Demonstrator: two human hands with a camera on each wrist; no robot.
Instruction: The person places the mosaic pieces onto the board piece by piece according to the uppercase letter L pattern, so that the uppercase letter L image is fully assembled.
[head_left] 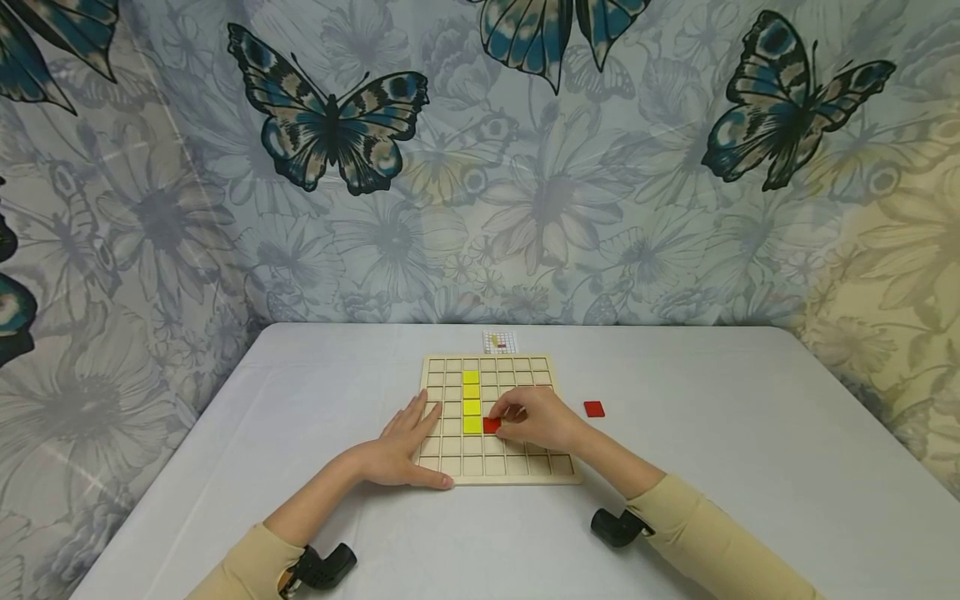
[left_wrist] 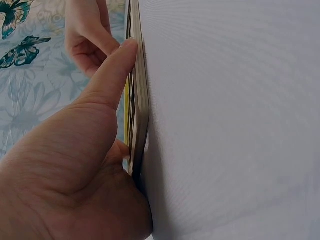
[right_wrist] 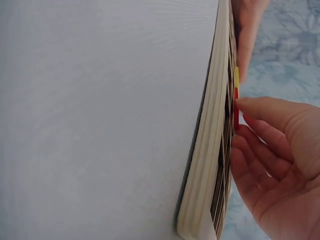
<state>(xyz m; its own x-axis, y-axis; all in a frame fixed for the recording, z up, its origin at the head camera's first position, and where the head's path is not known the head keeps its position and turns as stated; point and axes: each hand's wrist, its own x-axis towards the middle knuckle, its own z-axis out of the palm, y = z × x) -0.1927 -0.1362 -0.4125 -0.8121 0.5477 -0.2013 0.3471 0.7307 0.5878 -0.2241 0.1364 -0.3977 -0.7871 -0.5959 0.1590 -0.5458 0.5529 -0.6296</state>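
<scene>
A square wooden grid board [head_left: 517, 480] lies on the table. Several yellow tiles [head_left: 471, 401] form a vertical column on it. My left hand [head_left: 393, 450] rests on the board's left side, fingers spread and straight, its thumb [left_wrist: 112, 75] along the near edge. With thumb and fingertips, my right hand [head_left: 538, 422] pinches a red tile [head_left: 491, 426] on the grid, just right of the lowest yellow tile. Seen side-on in the right wrist view, this red tile [right_wrist: 236, 112] stands flush beside a yellow one [right_wrist: 237, 75]. The fingers hide some cells.
Right of the board, a loose red tile [head_left: 594, 409] lies on the white-covered table [head_left: 712, 417]. Behind the board is a small card [head_left: 499, 342] printed with a grid and coloured marks. A butterfly-patterned curtain [head_left: 547, 208] hangs beyond the table's far edge.
</scene>
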